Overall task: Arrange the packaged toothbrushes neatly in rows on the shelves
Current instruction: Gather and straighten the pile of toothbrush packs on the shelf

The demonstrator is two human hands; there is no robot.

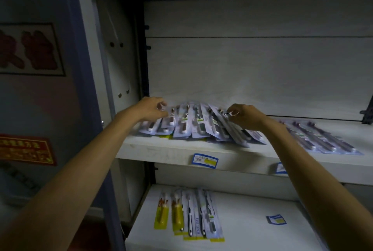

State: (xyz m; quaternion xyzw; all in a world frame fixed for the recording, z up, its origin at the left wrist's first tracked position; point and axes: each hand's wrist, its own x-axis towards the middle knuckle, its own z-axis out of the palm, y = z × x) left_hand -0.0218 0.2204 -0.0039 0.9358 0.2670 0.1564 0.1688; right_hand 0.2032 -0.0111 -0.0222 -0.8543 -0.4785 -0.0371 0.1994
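Head view: clear-blistered toothbrush packs overlapping.

Two bare forearms, no sleeves, short fingernails

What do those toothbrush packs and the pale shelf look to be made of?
The purple-white toothbrush packs on the upper pale shelf look like printed card under clear glossy plastic: highlights glint off raised blisters. The shelf seems matte, white-painted or laminated board, faintly grained; dim light leaves that uncertain.

Small retail shop: white display shelves w/ blue price tags on front edge, packaged toothbrushes laid out in rows, red wall sign.
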